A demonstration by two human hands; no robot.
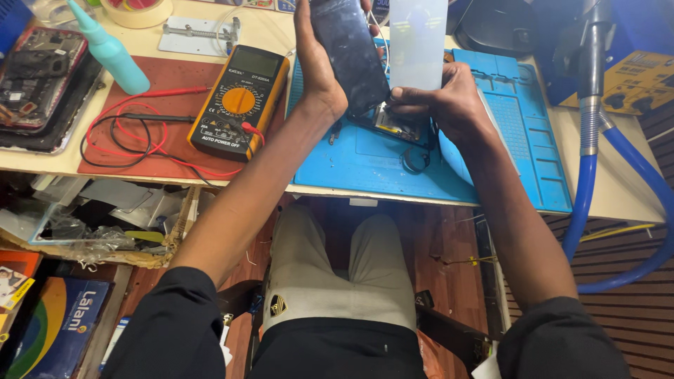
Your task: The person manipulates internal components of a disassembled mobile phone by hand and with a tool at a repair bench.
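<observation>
- Phone (349, 52): tilted upright above blue mat (512, 140), gripped along its edge by left hand (316, 67).
- Right hand (446, 102): fingers pinched on pale film (418, 42), just beside phone.
- Multimeter (240, 102) left, on red mat (168, 77).

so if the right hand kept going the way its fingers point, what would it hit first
Probably the dark phone panel held up by the left hand: the right hand points leftward, fingertips already at the panel's lower edge. Depth is unclear, so contact can't be confirmed.

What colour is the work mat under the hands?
Blue: the work mat shows best in the head view.
</observation>
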